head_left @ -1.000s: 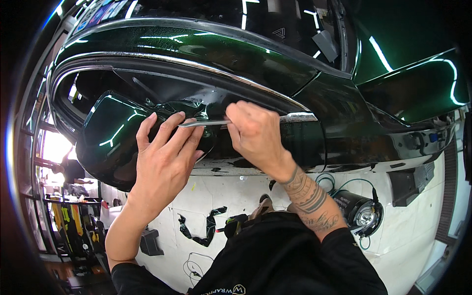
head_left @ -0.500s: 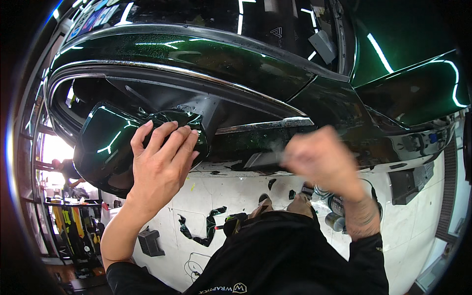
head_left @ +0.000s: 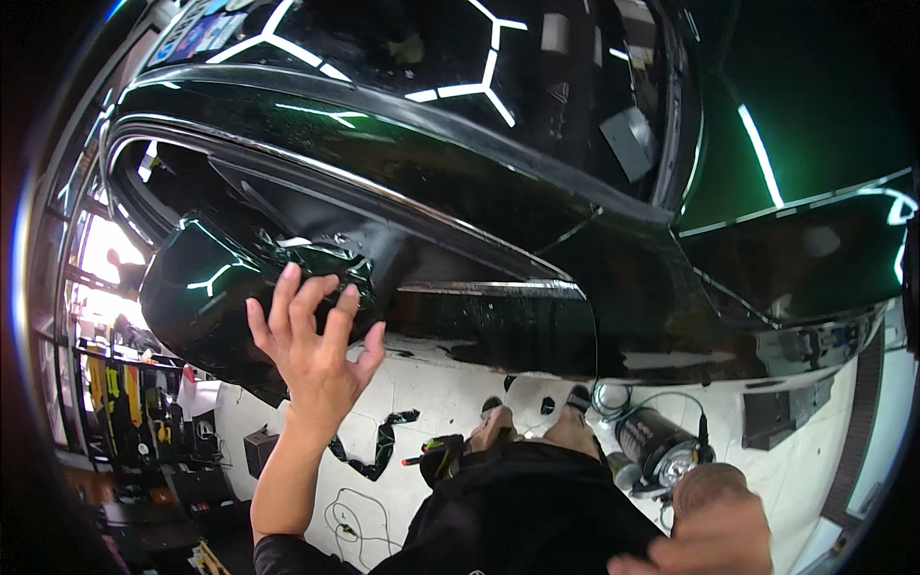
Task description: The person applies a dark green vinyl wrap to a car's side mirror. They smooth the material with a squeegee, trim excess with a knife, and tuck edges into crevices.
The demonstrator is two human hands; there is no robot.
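Observation:
A dark green car wing mirror [head_left: 196, 297] sticks out from the car at the left. Glossy dark film [head_left: 335, 257] lies crumpled along its inner edge, beside the mirror's foot. My left hand [head_left: 321, 359] is over this edge with its fingers spread and slightly bent; the fingertips are at the film, though I cannot tell whether they press on it. Low at the right, away from the car, is my right hand [head_left: 719, 537]. Motion blurs its fingers and the picture's lower edge cuts it off, so anything in it cannot be made out.
The car door [head_left: 489, 326] runs across ahead of me, below the windscreen [head_left: 441, 57]. Dark film scraps [head_left: 379, 450] and a thin cable [head_left: 350, 527] lie on the pale floor. A black canister [head_left: 656, 441] with a hose stands right of my feet. Tools hang on a rack [head_left: 125, 412] at left.
My right hand has swung from beside the door down to the lower right, near my body. My left hand has lifted its fingers apart at the mirror. The view has shifted slightly.

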